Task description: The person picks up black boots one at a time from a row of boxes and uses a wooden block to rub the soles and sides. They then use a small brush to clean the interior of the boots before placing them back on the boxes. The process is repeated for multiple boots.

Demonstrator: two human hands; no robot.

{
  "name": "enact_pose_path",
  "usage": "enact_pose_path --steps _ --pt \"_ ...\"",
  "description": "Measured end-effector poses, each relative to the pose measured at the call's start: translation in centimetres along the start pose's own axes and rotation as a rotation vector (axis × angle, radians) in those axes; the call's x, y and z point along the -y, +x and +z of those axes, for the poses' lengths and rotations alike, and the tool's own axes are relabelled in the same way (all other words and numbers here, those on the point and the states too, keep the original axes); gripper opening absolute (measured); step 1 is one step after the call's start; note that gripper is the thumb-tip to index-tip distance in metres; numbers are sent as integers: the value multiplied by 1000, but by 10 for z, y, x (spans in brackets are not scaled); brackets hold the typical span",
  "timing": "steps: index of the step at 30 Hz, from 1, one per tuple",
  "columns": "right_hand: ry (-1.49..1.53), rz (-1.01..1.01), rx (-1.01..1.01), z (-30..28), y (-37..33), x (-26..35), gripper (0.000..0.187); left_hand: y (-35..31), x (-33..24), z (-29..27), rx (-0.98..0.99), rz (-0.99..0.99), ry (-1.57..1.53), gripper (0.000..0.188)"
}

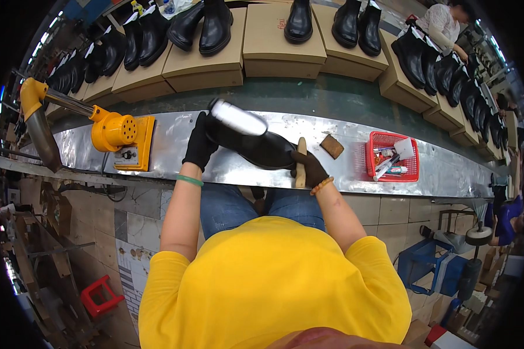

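A black ankle boot [256, 150] lies on its side over the metal bench, its toe to the right. A bright white area [241, 119] covers its shaft; I cannot tell whether that is a lining or glare. My left hand [200, 142], in a black glove, is closed round the shaft end. At the toe, my right hand [311, 167], in a dark glove, grips a pale wooden handle [301, 166] that stands close against the boot. Whatever the handle belongs to is hidden. A brown block [332, 146] rests on the bench just right of that hand.
A red plastic basket [370, 166] of tubes and small tools stands on the bench [448, 174] at right. A yellow machine with a jointed arm [115, 131] is at left. Beyond, several black boots [216, 29] stand on cardboard boxes [273, 55]. Another person [445, 26] is at far right.
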State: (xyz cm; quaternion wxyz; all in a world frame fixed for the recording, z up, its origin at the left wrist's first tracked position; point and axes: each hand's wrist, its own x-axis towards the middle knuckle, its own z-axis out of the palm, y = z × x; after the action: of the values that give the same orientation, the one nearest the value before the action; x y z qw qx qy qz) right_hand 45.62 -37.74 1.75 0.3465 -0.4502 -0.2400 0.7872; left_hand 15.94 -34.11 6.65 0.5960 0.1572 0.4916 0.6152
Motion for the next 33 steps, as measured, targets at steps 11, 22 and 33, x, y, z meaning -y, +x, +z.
enact_pose_path --steps 11,22,33 --pt "789 -376 119 35 54 44 31 -7 32 -3 308 670 1201 53" --pt "353 -758 -363 96 165 170 44 -38 76 -46 9 800 1831 61" --pt "-260 -857 -507 102 195 141 59 -29 81 -63 -57 828 1737 54"
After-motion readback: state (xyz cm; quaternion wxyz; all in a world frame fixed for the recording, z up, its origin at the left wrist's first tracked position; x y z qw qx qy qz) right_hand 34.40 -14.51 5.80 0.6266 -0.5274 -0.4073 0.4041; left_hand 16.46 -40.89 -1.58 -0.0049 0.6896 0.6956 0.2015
